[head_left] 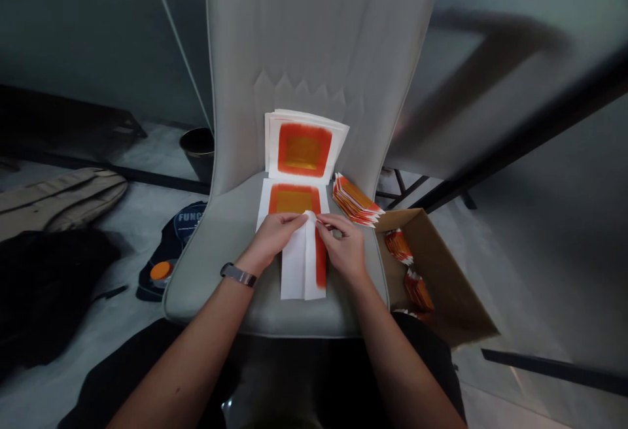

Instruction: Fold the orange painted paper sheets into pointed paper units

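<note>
On the pale grey chair seat (216,272) lies a white paper sheet with an orange and gold square (297,246), its sides folded inward. My left hand (272,236) and my right hand (343,246) both pinch its folded top edge, fingertips meeting at the middle. A stack of the same printed sheets (303,144) leans against the chair back just behind. A pile of folded orange papers (356,201) rests at the seat's right edge.
An open cardboard box (441,285) with more folded orange papers stands right of the chair. On the floor to the left are a dark bag with an orange disc (169,252), a black bin (199,148) and a tan bag (63,197).
</note>
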Demonstrator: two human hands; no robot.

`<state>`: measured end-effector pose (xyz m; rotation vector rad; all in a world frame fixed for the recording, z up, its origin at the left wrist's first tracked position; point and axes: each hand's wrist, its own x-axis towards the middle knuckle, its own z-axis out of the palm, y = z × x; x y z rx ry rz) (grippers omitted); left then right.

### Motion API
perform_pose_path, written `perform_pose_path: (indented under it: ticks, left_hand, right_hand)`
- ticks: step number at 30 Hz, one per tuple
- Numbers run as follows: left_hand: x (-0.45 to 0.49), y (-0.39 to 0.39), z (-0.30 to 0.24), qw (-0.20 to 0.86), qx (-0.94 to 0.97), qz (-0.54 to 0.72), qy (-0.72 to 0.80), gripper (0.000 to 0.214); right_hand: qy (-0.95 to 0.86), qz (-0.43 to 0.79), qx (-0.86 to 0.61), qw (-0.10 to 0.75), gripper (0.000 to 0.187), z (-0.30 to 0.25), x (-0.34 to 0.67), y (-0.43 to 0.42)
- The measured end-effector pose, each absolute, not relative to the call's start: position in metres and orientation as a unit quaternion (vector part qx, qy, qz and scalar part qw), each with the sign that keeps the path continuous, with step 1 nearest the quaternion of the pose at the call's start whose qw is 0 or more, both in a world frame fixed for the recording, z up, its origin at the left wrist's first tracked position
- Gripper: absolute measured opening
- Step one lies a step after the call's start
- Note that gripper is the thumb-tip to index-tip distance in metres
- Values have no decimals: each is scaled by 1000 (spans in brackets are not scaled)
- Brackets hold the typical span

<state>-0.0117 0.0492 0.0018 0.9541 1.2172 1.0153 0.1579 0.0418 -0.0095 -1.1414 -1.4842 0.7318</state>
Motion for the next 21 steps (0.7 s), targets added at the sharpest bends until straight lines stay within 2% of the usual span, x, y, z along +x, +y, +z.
perform_pose_path:
  ticks: [3, 6, 9, 13, 21]
  left_hand:
    - [-9, 49, 2, 607, 396, 457, 516, 33]
    - [-8, 48, 2, 613, 384, 464, 511, 32]
    - [-7, 47, 0, 617, 388, 457, 510, 32]
    - [-7, 45, -2, 607, 426, 436, 510, 35]
    - [-1, 44, -1, 559, 448, 473, 514, 28]
  right_hand:
    - [-663, 269, -456, 530, 18, -8, 156, 37]
    - [-620, 309, -484, 535, 22, -12, 152, 38]
    - [-498, 436, -509, 551, 33, -16, 151, 43]
    - [-421, 586, -491, 487, 32, -14, 158, 48]
    - [-493, 492, -519, 497, 26, -13, 159, 48]
